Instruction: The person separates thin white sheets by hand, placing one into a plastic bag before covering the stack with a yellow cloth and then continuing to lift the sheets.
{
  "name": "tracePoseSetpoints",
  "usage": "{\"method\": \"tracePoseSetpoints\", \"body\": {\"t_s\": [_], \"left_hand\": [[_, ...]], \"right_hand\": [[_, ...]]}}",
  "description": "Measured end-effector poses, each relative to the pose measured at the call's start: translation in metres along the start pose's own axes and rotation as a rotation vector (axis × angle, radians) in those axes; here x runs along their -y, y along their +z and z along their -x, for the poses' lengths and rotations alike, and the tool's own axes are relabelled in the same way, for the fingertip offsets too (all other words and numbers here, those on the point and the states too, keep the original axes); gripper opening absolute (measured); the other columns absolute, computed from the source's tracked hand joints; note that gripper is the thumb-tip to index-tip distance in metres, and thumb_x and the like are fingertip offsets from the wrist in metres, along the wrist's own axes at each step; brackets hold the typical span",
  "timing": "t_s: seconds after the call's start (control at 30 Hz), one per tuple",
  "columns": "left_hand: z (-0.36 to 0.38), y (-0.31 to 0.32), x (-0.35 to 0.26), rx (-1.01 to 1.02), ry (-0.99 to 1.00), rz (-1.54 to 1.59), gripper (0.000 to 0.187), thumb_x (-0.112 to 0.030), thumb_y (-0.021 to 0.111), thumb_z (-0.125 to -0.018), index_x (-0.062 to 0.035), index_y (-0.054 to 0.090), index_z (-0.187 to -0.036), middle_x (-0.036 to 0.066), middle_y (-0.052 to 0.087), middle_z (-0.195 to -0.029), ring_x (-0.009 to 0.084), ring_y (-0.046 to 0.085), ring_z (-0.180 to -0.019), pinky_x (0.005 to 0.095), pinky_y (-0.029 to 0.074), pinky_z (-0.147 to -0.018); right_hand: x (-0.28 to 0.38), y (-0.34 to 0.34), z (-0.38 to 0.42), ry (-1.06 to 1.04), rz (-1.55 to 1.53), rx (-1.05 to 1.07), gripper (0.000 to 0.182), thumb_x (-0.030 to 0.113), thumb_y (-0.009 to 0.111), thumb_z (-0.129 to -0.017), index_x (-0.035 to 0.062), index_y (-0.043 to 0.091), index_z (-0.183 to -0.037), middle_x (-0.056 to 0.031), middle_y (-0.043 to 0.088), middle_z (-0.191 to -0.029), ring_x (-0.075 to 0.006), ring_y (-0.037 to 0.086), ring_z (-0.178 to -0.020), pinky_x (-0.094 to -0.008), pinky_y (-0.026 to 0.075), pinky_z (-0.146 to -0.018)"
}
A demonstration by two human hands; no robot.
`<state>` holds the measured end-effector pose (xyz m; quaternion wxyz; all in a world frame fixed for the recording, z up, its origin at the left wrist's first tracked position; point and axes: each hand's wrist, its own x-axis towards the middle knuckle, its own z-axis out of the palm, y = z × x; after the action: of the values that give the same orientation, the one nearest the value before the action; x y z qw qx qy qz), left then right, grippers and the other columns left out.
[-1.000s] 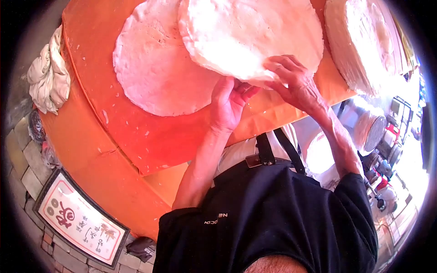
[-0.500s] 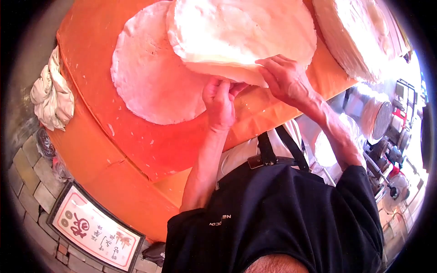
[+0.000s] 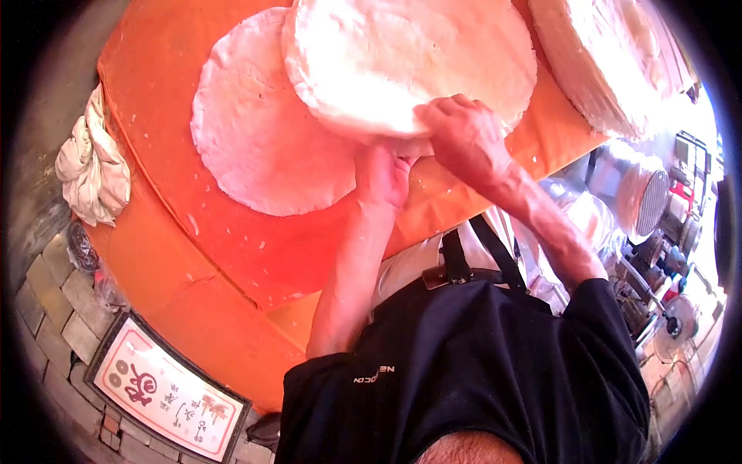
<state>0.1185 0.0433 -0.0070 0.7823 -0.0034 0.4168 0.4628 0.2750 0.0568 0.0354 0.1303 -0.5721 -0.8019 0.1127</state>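
Observation:
A stack of round, pale dough sheets [image 3: 410, 69] lies on the orange-covered table, its left part overlapping a single flat dough sheet [image 3: 267, 147]. My right hand [image 3: 468, 139] is closed on the near edge of the stack's top sheet, fingers curled over the rim. Just left of it, my left hand [image 3: 380, 174] is at the same near edge from below, its fingers curled and partly hidden under the dough. How many layers either hand holds is not visible.
Another thick dough stack [image 3: 595, 69] stands at the upper right. A crumpled cloth [image 3: 94, 166] hangs at the table's left edge, above a framed sign [image 3: 170, 390] on the paving. Wrapped round goods [image 3: 645, 201] and metal equipment [image 3: 672, 263] are at the right.
The lifted near edge of the top sheet has come down, closing the gap beneath it. My right hand has shifted slightly left and down; my left hand has moved further under the rim.

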Motion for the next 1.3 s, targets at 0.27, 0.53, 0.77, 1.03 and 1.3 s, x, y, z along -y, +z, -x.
{"method": "tracePoseSetpoints", "body": {"t_s": [0.27,0.53,0.77,1.03,1.3], "left_hand": [[0.013,-0.015,-0.010,0.011,-0.018,-0.019,0.019,-0.020,0.060,-0.096,-0.0070,0.059,-0.110,0.006,0.065,-0.108,0.0227,0.065,-0.102,0.0422,0.056,-0.087],[0.025,-0.061,-0.014,-0.089,-0.001,-0.212,0.016,-0.018,0.057,-0.096,-0.0056,0.058,-0.106,0.005,0.062,-0.100,0.0199,0.063,-0.092,0.0368,0.055,-0.080],[0.042,-0.038,-0.025,-0.239,0.077,-0.200,0.015,-0.019,0.057,-0.096,-0.0049,0.056,-0.100,0.003,0.060,-0.092,0.0139,0.060,-0.080,0.0315,0.052,-0.068],[0.063,-0.042,-0.023,-0.098,0.088,-0.148,0.043,-0.041,0.040,-0.101,-0.0044,0.053,-0.120,0.007,0.064,-0.105,0.0201,0.064,-0.091,0.0341,0.053,-0.076],[0.073,-0.048,-0.013,0.012,0.026,-0.093,0.052,-0.045,0.029,-0.102,-0.0031,0.054,-0.122,0.012,0.064,-0.116,0.0255,0.065,-0.101,0.0414,0.054,-0.088]], "right_hand": [[-0.070,-0.198,-0.096,0.055,0.453,-0.721,0.032,0.029,0.075,-0.083,0.0024,0.062,-0.071,-0.0143,0.056,-0.066,-0.0208,0.055,-0.060,-0.0371,0.044,-0.056],[-0.118,-0.208,-0.095,0.153,0.358,-0.188,0.021,0.023,0.072,-0.080,0.0038,0.064,-0.077,-0.0130,0.059,-0.069,-0.0212,0.058,-0.063,-0.0372,0.045,-0.057],[-0.096,-0.237,-0.102,0.081,0.312,-0.203,0.014,0.017,0.070,-0.077,0.0050,0.066,-0.083,-0.0118,0.063,-0.073,-0.0215,0.061,-0.065,-0.0372,0.047,-0.057],[0.023,-0.056,-0.028,-0.181,0.151,-0.007,0.006,0.009,0.059,-0.073,0.0082,0.060,-0.079,-0.0109,0.061,-0.072,-0.0275,0.064,-0.063,-0.0399,0.050,-0.053],[0.058,-0.037,-0.001,-0.149,-0.066,0.108,0.009,0.006,0.059,-0.069,0.0059,0.052,-0.074,-0.0109,0.055,-0.071,-0.0306,0.058,-0.068,-0.0407,0.049,-0.060]]}}
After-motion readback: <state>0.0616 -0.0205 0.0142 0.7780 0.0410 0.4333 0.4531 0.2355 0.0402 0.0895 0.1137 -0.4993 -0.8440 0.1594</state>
